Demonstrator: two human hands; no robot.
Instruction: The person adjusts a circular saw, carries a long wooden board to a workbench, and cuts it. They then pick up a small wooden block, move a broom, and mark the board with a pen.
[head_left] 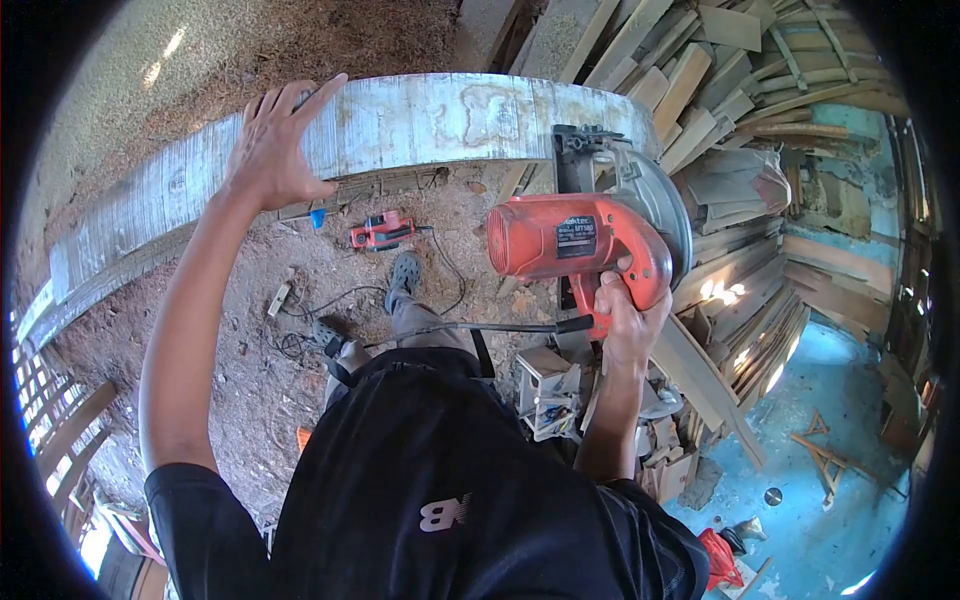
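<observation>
My left hand (278, 150) rests on the near edge of a long pale wooden board (430, 118), its fingers spread over the top face and the thumb apart at the front. My right hand (632, 318) is wrapped round the rear handle of a red circular saw (550, 235). The saw's metal base and grey blade guard lie against the board's right part, at its near edge. A black cable runs left from the handle. The blade itself is hidden.
Below the board, a red power tool (382, 232) and a power socket block (279, 299) lie on the dirt floor near my feet, with loose cables. Scrap planks (690, 80) are piled at the right. A white shelf (546, 392) with small items stands beside my legs.
</observation>
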